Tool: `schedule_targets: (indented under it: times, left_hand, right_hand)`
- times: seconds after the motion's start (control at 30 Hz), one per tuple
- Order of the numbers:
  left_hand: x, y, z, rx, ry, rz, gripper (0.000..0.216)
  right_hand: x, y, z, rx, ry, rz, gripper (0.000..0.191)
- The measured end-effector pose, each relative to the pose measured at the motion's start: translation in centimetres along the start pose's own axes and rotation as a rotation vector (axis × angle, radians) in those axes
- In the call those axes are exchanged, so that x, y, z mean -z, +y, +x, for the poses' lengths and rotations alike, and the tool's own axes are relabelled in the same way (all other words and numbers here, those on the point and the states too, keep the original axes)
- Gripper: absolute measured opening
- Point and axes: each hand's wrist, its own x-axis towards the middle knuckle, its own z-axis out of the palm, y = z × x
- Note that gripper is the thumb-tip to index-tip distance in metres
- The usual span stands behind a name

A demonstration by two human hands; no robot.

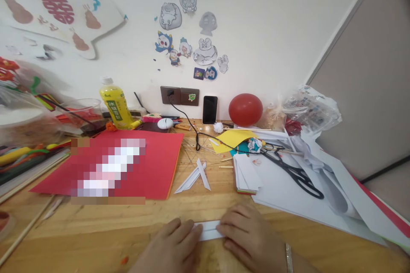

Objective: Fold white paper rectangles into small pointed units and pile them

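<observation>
A white paper strip (210,232), folded lengthwise, lies on the wooden table close to me. My left hand (176,245) presses on its left end with the fingers bent and close together. On the right end, my right hand (248,234) grips the paper, fingers curled over it; a bracelet shows at that wrist. Only the strip's middle is visible, a crease running along it. Farther back, several narrow folded white strips (192,177) lie crossed over one another. A small stack of white paper slips (246,172) sits beyond my right hand.
Red sheets (160,162) lie at left, partly blurred out. Black scissors (297,175) rest on large white sheets (282,204) at right. Along the wall stand a yellow drink bottle (115,104), a phone (210,110) and a red balloon (245,109). A black cable (185,115) trails from the socket.
</observation>
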Motion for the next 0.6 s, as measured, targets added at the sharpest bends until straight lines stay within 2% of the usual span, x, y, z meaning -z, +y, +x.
schedule_targets:
  times: [0.1,0.27,0.4,0.5,0.6]
  left_hand:
    - [-0.5,-0.3,0.8,-0.035,0.068,-0.054,0.022]
    - [0.1,-0.3,2.1,-0.021,0.038,-0.097,0.028]
    - [0.2,-0.1,2.2,0.059,0.001,-0.154,0.035]
    - [0.2,0.0,1.9,0.149,-0.022,-0.222,0.03]
    - [0.2,0.0,1.9,0.239,-0.017,-0.264,0.024]
  right_hand:
    - [-0.5,0.0,0.2,0.076,0.033,-0.142,0.011]
    - [-1.6,0.0,0.5,0.103,0.073,-0.294,0.022]
    - [-1.9,-0.1,0.7,-0.011,0.13,-0.121,0.021]
    - [-1.8,-0.1,0.6,-0.124,0.12,0.069,0.019]
    - [-1.9,0.0,0.4,-0.253,0.104,0.12,0.015]
